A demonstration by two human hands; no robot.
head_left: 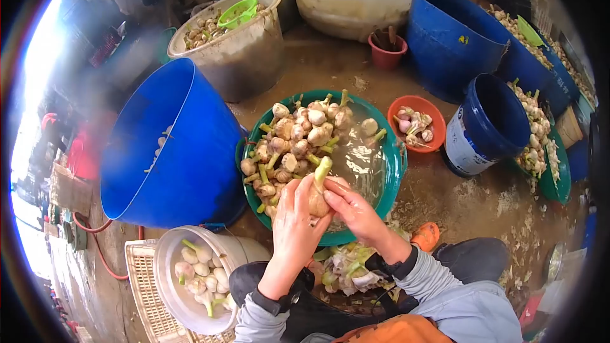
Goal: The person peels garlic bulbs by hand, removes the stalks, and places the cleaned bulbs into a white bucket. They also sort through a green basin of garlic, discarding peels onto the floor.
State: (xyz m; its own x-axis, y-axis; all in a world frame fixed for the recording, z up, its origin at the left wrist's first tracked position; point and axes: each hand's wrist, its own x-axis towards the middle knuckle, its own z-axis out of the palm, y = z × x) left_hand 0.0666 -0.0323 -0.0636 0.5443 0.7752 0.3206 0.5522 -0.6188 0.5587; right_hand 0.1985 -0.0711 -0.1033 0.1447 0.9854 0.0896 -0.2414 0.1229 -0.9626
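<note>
Between my two hands is a garlic bulb with a short green stem pointing up. My left hand wraps its fingers round the bulb from the left. From the right, my right hand presses its thumb and fingers against the same bulb. Both hands are above the near rim of a green basin. Unpeeled garlic bulbs with cut stems are heaped in the basin's left part, and water shows on its right. Peeled skins and leaves lie below my hands.
A white bucket of clean white garlic stands at lower left, by a tall blue tub. Right of the basin are a red bowl of garlic and a dark blue bucket. An orange shoe is near the basin.
</note>
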